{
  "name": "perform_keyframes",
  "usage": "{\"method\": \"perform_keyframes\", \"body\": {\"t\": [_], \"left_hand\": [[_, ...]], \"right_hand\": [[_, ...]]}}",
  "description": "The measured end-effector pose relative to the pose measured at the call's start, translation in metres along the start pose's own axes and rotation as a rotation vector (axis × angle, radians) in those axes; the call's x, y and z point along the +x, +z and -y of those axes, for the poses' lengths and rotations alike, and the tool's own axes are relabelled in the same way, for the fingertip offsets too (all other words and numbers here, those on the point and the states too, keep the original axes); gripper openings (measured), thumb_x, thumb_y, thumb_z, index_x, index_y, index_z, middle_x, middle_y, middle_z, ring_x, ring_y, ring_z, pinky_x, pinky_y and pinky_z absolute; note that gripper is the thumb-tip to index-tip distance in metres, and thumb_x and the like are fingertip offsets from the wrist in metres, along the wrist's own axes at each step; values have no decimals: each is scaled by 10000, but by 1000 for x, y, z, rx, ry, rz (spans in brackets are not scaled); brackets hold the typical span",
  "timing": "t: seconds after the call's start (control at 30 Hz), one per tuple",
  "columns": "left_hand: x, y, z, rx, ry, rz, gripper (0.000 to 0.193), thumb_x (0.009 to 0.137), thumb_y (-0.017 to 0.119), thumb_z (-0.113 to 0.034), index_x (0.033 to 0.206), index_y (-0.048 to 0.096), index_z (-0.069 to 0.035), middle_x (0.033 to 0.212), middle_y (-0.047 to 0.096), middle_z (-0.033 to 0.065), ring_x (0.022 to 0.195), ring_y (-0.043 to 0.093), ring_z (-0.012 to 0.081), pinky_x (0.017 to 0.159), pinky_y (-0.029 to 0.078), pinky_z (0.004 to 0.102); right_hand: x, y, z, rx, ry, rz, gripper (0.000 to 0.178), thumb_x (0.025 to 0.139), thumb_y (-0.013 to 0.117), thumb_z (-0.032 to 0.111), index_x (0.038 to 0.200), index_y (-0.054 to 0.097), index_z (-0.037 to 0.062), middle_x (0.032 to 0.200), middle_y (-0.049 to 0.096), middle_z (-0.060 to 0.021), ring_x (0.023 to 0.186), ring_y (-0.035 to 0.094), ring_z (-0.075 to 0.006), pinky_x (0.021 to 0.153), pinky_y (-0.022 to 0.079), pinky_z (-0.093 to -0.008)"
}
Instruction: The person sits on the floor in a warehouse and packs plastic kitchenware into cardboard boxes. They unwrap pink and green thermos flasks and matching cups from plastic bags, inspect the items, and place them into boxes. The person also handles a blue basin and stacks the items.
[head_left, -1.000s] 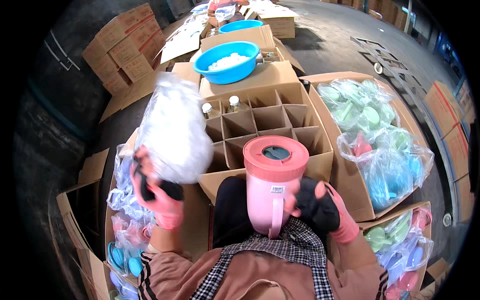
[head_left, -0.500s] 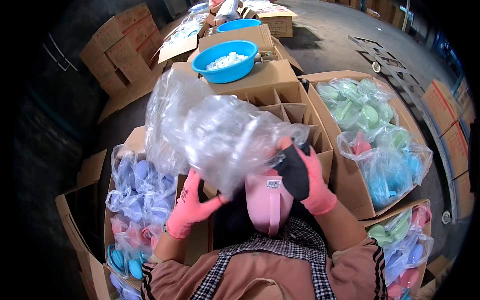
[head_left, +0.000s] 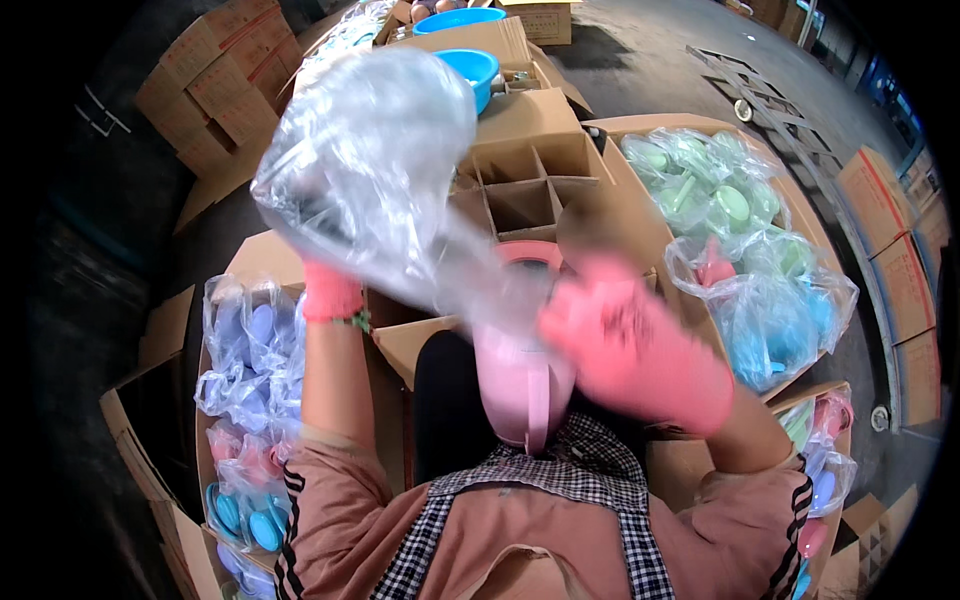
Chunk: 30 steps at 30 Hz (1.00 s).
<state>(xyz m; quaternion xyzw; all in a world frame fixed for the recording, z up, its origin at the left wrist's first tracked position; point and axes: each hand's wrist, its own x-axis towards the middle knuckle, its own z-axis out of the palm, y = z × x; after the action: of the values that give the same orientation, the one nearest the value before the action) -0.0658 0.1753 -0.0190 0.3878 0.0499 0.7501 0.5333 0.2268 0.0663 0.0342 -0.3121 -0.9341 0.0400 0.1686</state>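
1. The divided carton (head_left: 415, 345) stands straight ahead, just beyond the knees, presumably to keep its compartments within reach. The raised plastic hides its left cells, so their contents cannot be told.
2. The right-hand carton (head_left: 808, 222) sits open at the side, filled with bagged green, pink and blue pieces; the left-hand carton (head_left: 265, 258) mirrors it with purple, pink and teal ones. Both probably flank the seat for easy reach. Cloudy wrapping blurs the pieces' outlines.
3. The clear plastic bag (head_left: 370, 150) billows up at the left, its narrower tail crossing rightward over the jug. Motion smears it, and its opening is hard to find.
4. The blue basin (head_left: 485, 85) stands farther off; the bag covers its left part and its contents.
5. The pink jug (head_left: 520, 370) rests between the thighs, handle toward the body, apparently braced there so both hands are free. Plastic and glove hide part of its top.
6. The right hand (head_left: 640, 345), gloved, is beside the bag's tail, near the jug's rim; blur leaves its grip untellable.
7. The left hand (head_left: 332, 290) shows little beyond its glove cuff; the bag covers its fingers, so whether they pinch or spread cannot be told.
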Motion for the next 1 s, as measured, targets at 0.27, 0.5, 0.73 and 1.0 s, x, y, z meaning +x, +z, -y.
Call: {"method": "perform_keyframes", "body": {"t": [0.27, 0.5, 0.73, 1.0], "left_hand": [[-56, -137, 169, 765, -674, 109, 360, 855, 491, -287, 1087, 547, -18, 1036, 583, 91, 952, 522, 152, 821, 412, 286], [-107, -87, 97, -320, -554, -40, 462, 878, 411, -361, 1189, 427, -19, 1141, 517, 107, 1011, 510, 248, 872, 414, 383], [-139, -48, 49, 1148, -625, 700, 199, 729, 575, -80, 921, 604, -36, 1013, 593, 111, 901, 565, 253, 806, 423, 353], [-137, -47, 57, 1266, -495, 919, 239, 712, 510, -69, 933, 593, -35, 996, 577, 131, 980, 503, 307, 868, 383, 364]], "right_hand": [[-32, 139, -162, 198, 789, 234, 198, 840, 438, 189, 865, 572, 46, 857, 599, -118, 886, 557, -277, 827, 400, -376], [-90, 64, -44, 1083, 681, -154, 224, 785, 569, 114, 961, 566, -25, 952, 593, -112, 910, 551, -212, 825, 416, -290], [-102, 125, 7, 916, 631, 675, 538, 747, 587, 440, 1040, 530, -8, 1031, 561, -178, 1001, 502, -311, 879, 385, -353], [-76, 204, 44, 1285, 1037, -110, 300, 752, 637, 192, 921, 546, -38, 758, 611, -101, 678, 589, -139, 596, 465, -265]]}}
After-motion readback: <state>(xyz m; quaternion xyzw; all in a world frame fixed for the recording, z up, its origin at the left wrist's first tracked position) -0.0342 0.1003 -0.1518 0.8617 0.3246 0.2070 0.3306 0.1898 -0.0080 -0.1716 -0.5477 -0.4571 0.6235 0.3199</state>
